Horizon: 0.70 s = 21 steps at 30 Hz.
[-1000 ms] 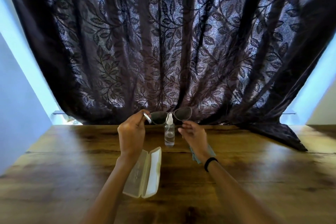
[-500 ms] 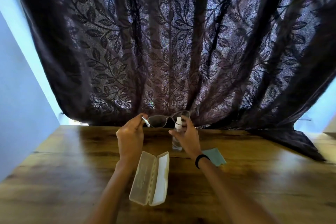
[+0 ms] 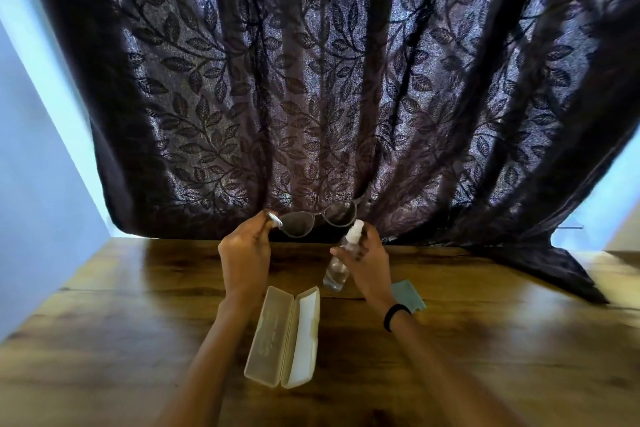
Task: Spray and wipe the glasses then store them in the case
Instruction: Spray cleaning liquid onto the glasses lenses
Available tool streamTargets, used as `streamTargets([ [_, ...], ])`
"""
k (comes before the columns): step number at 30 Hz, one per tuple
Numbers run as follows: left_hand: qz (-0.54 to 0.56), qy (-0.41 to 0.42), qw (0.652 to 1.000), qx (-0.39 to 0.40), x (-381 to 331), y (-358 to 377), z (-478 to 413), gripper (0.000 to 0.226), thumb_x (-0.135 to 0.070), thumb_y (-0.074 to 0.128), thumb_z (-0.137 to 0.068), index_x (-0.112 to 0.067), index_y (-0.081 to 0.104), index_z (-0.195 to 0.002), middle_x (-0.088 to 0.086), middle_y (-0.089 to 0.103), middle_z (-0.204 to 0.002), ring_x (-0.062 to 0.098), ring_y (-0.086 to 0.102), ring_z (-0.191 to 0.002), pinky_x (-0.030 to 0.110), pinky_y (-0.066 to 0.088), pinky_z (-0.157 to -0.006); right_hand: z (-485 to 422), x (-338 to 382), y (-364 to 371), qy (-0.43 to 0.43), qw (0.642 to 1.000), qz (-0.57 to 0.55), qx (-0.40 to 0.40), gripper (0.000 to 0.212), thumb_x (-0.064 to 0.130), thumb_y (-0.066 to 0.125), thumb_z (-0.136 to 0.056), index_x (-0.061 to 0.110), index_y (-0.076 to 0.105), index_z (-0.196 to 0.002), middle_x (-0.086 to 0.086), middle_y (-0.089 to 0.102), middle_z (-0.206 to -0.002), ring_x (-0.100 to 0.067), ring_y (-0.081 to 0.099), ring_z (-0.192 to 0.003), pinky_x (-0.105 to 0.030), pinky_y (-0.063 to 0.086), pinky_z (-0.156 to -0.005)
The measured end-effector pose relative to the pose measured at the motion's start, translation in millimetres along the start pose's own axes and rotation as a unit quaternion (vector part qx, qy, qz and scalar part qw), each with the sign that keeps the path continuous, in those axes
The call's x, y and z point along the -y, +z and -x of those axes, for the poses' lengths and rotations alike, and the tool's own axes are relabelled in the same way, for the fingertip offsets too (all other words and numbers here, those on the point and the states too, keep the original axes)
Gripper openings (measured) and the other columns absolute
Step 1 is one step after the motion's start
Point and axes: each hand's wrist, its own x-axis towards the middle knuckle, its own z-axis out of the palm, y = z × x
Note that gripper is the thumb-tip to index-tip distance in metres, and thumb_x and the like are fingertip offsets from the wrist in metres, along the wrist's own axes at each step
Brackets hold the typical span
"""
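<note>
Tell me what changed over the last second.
The right hand closed round the spray bottle, which had stood on the table, and lifted it, tilted, toward the glasses. The left hand still holds the glasses by one end; the open case and the cloth lie where they were.

Spray bottle (image 3: 336, 274) now off the table (image 3: 138, 322), tilted in the right grip (image 3: 367, 263), nozzle beside the glasses (image 3: 298, 226)
</note>
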Motion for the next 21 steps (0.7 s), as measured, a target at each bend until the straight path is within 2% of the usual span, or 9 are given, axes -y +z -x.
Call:
streamTargets([
  [3,0.007,0.006,1.0,0.004,-1.9,1.5,-1.8,0.013,0.012,0.067,-0.074,0.003,0.069,-0.083,0.007,0.067,-0.065,-0.003,0.047,-0.054,-0.005,0.035,-0.057,8.1,10.0,-14.8,0.004,0.998,-0.062,-0.031,0.063,0.02,0.073,-0.077,0.024,0.036,-0.128,0.004,0.064,-0.102,-0.012,0.062,-0.096,-0.024,0.051,-0.078],
  [5,0.008,0.008,1.0,0.006,-3.7,3.4,-2.2,0.013,0.009,0.066,-0.076,0.001,0.069,-0.085,0.004,0.066,-0.066,-0.005,0.045,-0.052,-0.004,0.035,-0.055,14.0,17.9,-27.2,0.008,0.991,-0.126,-0.05,0.06,0.021,0.066,-0.082,0.024,0.032,-0.131,-0.001,0.063,-0.105,-0.015,0.062,-0.097,-0.027,0.053,-0.078],
  [7,0.011,0.007,1.0,0.007,-6.7,6.5,-2.9,0.012,0.008,0.066,-0.077,0.002,0.069,-0.086,0.007,0.069,-0.07,0.001,0.053,-0.057,-0.003,0.038,-0.059,20.4,29.1,-40.7,0.015,0.982,-0.176,-0.07,0.052,0.023,0.056,-0.089,0.023,0.029,-0.133,-0.008,0.061,-0.104,-0.017,0.063,-0.089,-0.031,0.055,-0.073],
  [10,0.025,0.02,0.999,0.012,-16.8,11.7,-4.3,0.013,0.007,0.066,-0.077,0.003,0.069,-0.089,0.007,0.071,-0.08,0.008,0.062,-0.068,0.001,0.043,-0.068,30.3,46.2,-63.7,0.005,0.97,-0.224,-0.089,0.04,0.025,0.046,-0.094,0.024,0.033,-0.132,0.0,0.058,-0.08,-0.006,0.059,-0.06,-0.024,0.054,-0.052],
  [12,0.031,0.031,0.999,0.015,-23.8,16.1,-3.9,0.013,0.006,0.066,-0.077,0.004,0.069,-0.089,0.006,0.07,-0.078,0.007,0.062,-0.067,0.004,0.045,-0.069,36.8,56.7,-79.4,0.002,0.966,-0.245,-0.084,0.036,0.026,0.044,-0.095,0.025,0.037,-0.13,0.0,0.059,-0.074,-0.007,0.058,-0.054,-0.022,0.051,-0.045],
  [15,0.043,0.021,0.998,0.03,-34.6,23.0,-1.9,0.01,0.005,0.066,-0.079,0.002,0.07,-0.088,0.007,0.071,-0.075,0.003,0.059,-0.058,0.008,0.048,-0.059,46.7,69.2,-99.4,0.018,0.955,-0.288,-0.072,0.026,0.029,0.044,-0.095,0.031,0.045,-0.121,-0.001,0.063,-0.069,-0.013,0.058,-0.051,-0.026,0.049,-0.042],
  [18,0.051,0.023,0.998,0.04,-44.5,30.9,-0.1,0.007,0.006,0.066,-0.079,0.003,0.069,-0.084,0.009,0.07,-0.07,-0.006,0.047,-0.052,-0.002,0.038,-0.052,55.1,75.7,-112.6,0.083,0.905,-0.411,-0.075,0.018,0.031,0.045,-0.094,0.028,0.049,-0.112,-0.003,0.062,-0.066,-0.015,0.057,-0.048,-0.024,0.046,-0.041],
  [19,0.056,0.024,0.997,0.046,-47.6,32.9,0.4,0.007,0.006,0.066,-0.079,0.004,0.069,-0.085,0.01,0.071,-0.072,-0.004,0.049,-0.052,-0.002,0.038,-0.052,59.3,76.8,-117.0,0.128,0.874,-0.463,-0.077,0.019,0.033,0.046,-0.094,0.021,0.049,-0.109,-0.004,0.062,-0.064,-0.015,0.056,-0.046,-0.023,0.046,-0.04],
  [21,0.054,0.031,0.997,0.054,-52.4,36.0,2.0,0.01,0.005,0.066,-0.079,0.002,0.069,-0.088,0.009,0.071,-0.072,0.004,0.054,-0.052,0.005,0.043,-0.049,68.5,75.3,-124.2,0.242,0.782,-0.571,-0.056,0.031,0.04,0.046,-0.091,0.01,0.051,-0.093,-0.005,0.06,-0.059,-0.013,0.058,-0.043,-0.021,0.048,-0.038],
])
